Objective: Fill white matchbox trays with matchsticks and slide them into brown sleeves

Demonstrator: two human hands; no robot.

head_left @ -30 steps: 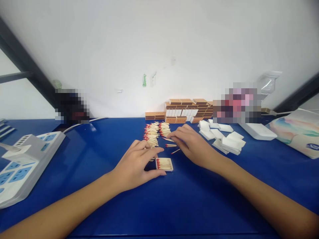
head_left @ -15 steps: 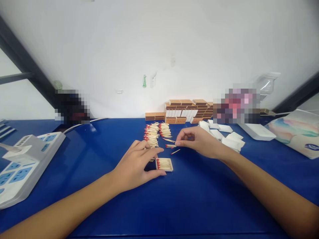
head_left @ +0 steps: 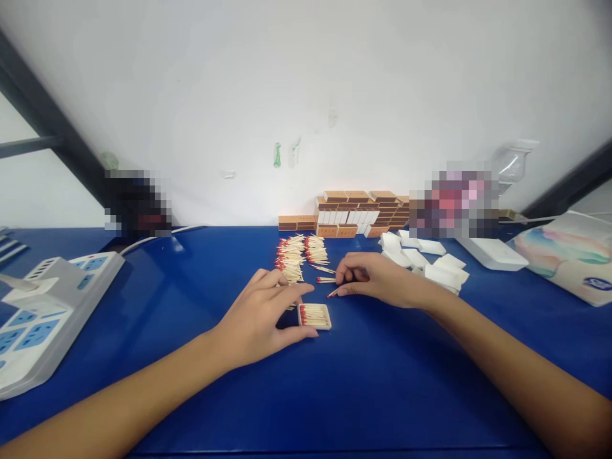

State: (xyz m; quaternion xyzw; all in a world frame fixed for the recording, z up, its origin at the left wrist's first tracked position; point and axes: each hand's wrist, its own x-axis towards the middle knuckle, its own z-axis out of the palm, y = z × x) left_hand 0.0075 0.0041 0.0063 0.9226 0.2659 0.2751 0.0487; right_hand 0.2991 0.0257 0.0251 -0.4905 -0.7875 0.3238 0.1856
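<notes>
A small white matchbox tray (head_left: 315, 315) filled with red-tipped matches lies on the blue table (head_left: 335, 395). My left hand (head_left: 261, 322) rests beside it, thumb and forefinger closed against the tray's left end. My right hand (head_left: 377, 280) is lowered to the table just right of the tray, its fingers pinched on a loose match (head_left: 332, 293). A few other loose matches (head_left: 326, 279) lie near its fingertips. Behind them lies a heap of matches (head_left: 299, 255) in two bundles.
Stacked brown and white matchboxes (head_left: 356, 213) stand against the wall. White empty trays (head_left: 430, 264) lie scattered to the right, beside a flat white box (head_left: 492, 252) and a tissue pack (head_left: 568, 252). A white power strip (head_left: 43, 312) sits at the left edge.
My right hand lifted off the loose matches with fingers pinched, then came down again onto the match lying by the tray. The left hand and the tray stayed still.
</notes>
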